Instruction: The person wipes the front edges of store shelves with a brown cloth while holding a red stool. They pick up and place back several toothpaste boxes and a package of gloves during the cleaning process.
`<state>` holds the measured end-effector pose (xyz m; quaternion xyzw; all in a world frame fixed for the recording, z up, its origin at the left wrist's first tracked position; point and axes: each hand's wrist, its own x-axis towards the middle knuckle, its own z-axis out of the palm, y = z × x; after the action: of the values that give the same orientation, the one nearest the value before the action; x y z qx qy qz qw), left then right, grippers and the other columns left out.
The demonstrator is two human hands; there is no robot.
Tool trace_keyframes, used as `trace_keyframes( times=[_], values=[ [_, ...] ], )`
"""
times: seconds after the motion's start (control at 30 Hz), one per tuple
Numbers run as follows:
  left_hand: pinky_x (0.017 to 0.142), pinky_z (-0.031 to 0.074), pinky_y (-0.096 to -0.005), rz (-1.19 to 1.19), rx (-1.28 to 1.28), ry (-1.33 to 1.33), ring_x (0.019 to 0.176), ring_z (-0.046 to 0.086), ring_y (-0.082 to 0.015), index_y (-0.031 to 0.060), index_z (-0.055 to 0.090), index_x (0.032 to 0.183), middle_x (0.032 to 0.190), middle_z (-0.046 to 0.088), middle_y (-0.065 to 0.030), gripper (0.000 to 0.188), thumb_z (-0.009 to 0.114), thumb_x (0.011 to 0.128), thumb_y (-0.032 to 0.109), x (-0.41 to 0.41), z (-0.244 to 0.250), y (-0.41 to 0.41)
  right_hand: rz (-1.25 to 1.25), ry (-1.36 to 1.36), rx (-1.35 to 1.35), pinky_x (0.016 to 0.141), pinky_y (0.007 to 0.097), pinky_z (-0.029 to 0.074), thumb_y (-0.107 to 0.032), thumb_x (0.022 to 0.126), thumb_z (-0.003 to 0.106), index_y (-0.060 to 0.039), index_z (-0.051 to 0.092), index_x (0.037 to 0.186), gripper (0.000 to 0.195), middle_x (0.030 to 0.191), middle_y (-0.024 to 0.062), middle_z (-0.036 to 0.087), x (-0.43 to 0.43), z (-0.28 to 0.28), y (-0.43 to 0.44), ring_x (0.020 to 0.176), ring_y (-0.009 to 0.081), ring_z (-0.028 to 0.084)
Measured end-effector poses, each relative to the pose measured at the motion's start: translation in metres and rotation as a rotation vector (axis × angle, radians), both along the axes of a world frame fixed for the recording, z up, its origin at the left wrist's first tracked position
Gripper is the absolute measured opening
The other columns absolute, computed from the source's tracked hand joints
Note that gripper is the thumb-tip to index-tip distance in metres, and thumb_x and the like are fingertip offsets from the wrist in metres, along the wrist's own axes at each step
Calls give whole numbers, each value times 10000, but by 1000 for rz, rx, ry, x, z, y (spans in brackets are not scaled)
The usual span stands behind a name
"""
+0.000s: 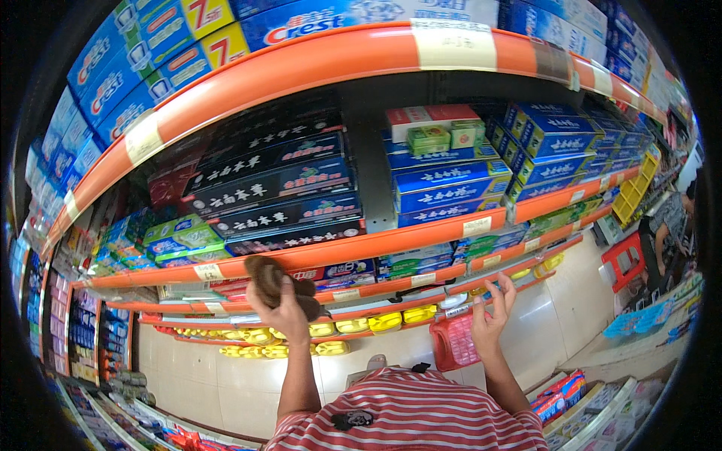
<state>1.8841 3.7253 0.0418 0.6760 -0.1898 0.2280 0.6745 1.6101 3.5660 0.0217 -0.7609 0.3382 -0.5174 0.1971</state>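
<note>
A crumpled brown cloth (265,274) is bunched in my left hand (286,315), against the orange front rail (383,242) of a shop shelf. Off to the right, my right hand (492,315) is raised in front of the lower shelves, fingers apart and holding nothing. Behind the rail, black toothpaste cartons (259,194) are stacked left of centre. Blue cartons (443,183) form a stack further right, with small green boxes (430,140) and a red-and-white box (403,118) on top. Green-and-blue cartons (183,237) lie at the shelf's left end.
Crest cartons (152,67) fill the upper shelf behind another orange rail (338,53). Yellow bottles (386,322) line the bottom shelf. A red plastic stool (454,338) stands on the tiled floor below my right hand. At far right, a person (668,231) sits near another red stool (623,262).
</note>
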Motion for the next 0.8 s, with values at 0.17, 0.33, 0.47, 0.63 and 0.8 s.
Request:
trace_keyframes(
  times=[0.17, 0.33, 0.47, 0.63, 0.8],
  values=[
    [827, 406, -360, -174, 255, -394, 974, 489, -309, -17, 520, 1046, 1058, 452, -169, 491, 687, 587, -72, -51, -8, -55, -87, -53, 81, 934, 372, 331, 29, 731, 534, 0, 543, 987, 258, 1175, 166, 435, -23, -4, 7, 1085, 291, 437],
    [703, 467, -362, -411, 393, -431, 880, 528, -340, -19, 550, 1021, 1013, 464, -203, 520, 677, 519, -73, -93, 8, -95, -77, -96, 146, 890, 381, 359, 33, 690, 558, -3, 565, 936, 248, 1113, 171, 481, -35, -11, 12, 1031, 307, 465],
    [626, 488, -347, -407, 404, -510, 793, 570, -316, 35, 578, 1006, 984, 507, -155, 513, 687, 510, -39, -110, 14, -124, -44, -120, 171, 876, 364, 369, 39, 694, 544, 9, 560, 890, 198, 1059, 154, 500, -34, -20, 17, 995, 289, 480],
    [650, 497, -345, -867, 453, -525, 837, 572, -303, 34, 569, 1025, 1015, 506, -129, 507, 700, 536, 14, -117, 23, -125, 85, -120, 255, 849, 366, 383, 26, 701, 564, 4, 565, 884, 185, 1019, 140, 514, -25, -21, 22, 981, 288, 486],
    [667, 497, -344, -786, 340, -652, 871, 565, -301, 34, 554, 1067, 1004, 513, -160, 609, 687, 474, -12, -103, 21, -82, 176, -110, 260, 836, 360, 394, 38, 697, 549, 7, 561, 870, 176, 1011, 139, 517, -16, -22, 19, 960, 280, 500]
  ],
)
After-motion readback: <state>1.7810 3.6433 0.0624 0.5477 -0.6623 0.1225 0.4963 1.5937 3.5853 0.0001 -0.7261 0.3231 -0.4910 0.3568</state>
